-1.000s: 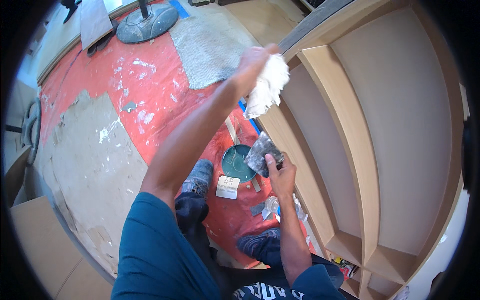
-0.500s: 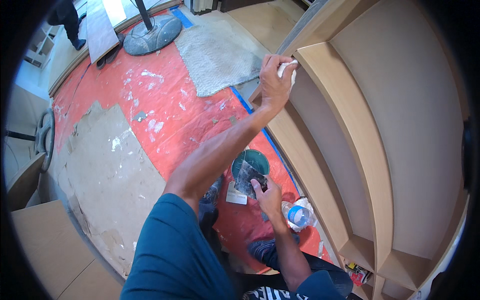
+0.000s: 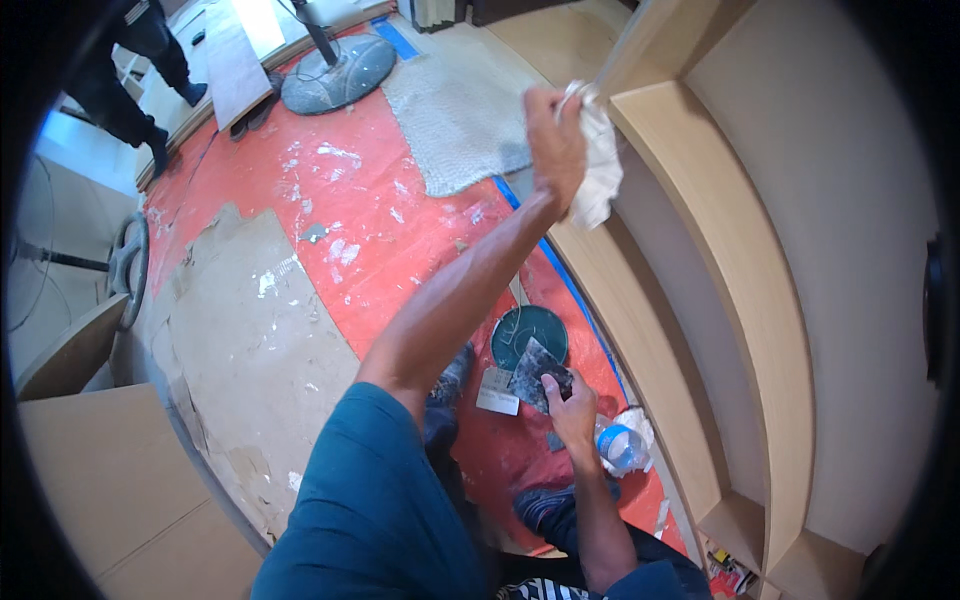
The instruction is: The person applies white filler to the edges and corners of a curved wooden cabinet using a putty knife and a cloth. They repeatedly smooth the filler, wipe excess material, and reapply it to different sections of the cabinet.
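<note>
My left hand point(image 3: 553, 145) is closed on a crumpled white cloth point(image 3: 600, 165) beside the upper end of a curved wooden shelf board point(image 3: 700, 200). Lower down, my right hand point(image 3: 572, 410) holds a mottled dark grey, squarish sheet or pad point(image 3: 532, 368), thumb on top. Behind that piece, from this view, a round green container or lid point(image 3: 522, 325) lies on the red floor covering, with a white printed card point(image 3: 497, 399) beside it. A plastic bottle point(image 3: 622, 447) lies near my right forearm on some white crumpled material.
The wooden shelving point(image 3: 800, 300) fills the right side. A person's legs point(image 3: 125, 100) are at upper left near boards and a round pedestal base point(image 3: 338, 78). Cardboard point(image 3: 250, 330), a pale mat point(image 3: 450, 130) and another wheel-like base point(image 3: 130, 270) lie around the floor.
The white cloth went from hanging to bunched at the shelf corner, and now hangs loose again. The person at upper left shows more. The view has shifted slightly.
</note>
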`<state>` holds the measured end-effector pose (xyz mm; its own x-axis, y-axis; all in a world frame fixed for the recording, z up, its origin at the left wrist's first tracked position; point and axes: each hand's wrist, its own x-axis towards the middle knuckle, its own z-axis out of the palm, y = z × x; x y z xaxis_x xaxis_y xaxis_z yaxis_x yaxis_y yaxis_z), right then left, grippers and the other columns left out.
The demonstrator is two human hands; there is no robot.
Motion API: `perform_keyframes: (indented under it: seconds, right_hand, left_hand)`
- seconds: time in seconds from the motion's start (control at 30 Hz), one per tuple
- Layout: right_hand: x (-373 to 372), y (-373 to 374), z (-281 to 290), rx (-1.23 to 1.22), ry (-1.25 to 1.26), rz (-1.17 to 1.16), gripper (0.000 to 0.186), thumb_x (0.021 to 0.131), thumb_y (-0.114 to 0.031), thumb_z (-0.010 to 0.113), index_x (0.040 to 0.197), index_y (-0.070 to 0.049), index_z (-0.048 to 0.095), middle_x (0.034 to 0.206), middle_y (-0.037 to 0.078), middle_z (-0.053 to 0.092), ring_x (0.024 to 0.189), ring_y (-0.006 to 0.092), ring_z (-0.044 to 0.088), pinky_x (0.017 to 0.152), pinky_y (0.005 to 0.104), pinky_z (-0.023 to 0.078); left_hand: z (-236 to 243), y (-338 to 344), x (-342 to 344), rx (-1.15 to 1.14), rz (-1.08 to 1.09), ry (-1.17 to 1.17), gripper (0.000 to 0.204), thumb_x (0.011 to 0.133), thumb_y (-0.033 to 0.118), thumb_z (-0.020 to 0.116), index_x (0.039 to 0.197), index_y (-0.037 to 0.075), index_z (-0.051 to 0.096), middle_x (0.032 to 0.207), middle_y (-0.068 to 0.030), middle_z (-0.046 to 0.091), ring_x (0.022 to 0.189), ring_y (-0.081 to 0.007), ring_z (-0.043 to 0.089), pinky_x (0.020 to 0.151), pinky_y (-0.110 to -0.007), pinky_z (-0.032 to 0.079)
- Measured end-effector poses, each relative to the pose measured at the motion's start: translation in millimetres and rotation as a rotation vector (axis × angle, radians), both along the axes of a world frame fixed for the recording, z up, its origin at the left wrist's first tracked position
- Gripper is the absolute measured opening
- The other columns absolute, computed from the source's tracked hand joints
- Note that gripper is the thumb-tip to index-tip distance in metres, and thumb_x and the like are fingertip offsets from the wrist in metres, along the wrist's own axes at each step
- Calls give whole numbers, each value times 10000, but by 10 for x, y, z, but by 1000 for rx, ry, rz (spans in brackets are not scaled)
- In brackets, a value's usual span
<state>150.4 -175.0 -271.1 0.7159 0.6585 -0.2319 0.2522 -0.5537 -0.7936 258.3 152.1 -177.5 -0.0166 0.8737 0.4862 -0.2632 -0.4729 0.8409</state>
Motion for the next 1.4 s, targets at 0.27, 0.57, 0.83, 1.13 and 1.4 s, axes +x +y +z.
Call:
perform_keyframes:
  seconds: [0.27,0.57,0.83,1.13,1.4]
  right_hand:
    - [-74,21,20,51,-92,58,251,895,-192,690,1046,8,685,892,152,729,817,209,709,738,342,542]
    - [-407,122,286,255,10,63,229,863,-70,673,1058,-1,574,912,147,682,854,232,674,783,368,522]
    - [-276,-211,962,682,8,-48,49,879,-72,554,908,-36,540,782,7,495,801,138,510,808,281,448]
    - [176,-580,1784,321,204,410,610,906,-400,688,1341,-14,502,1213,96,634,1119,189,580,969,360,454]
    - [588,-2753,2393,19,104,-155,486,902,-324,695,1254,-5,592,1142,105,677,1057,190,636,944,359,490]
  left_hand:
    - [-45,21,-233,-27,-170,-74,251,915,232,697,916,43,531,747,-78,566,719,-184,557,667,-353,476]
    - [-6,220,-697,-690,-751,146,456,893,507,695,840,59,624,732,-92,638,650,-179,628,574,-373,502]
    - [-50,-424,-1727,-847,-951,470,311,910,374,707,926,64,689,802,-75,686,685,-170,655,603,-366,527]
    - [1287,-2093,-1584,-329,-1454,662,312,929,305,702,1027,18,628,905,-65,696,786,-134,660,679,-294,539]
    - [1447,-3184,-1515,482,-1476,758,724,894,258,729,1441,2,328,1287,-159,556,1019,-209,645,808,-323,539]
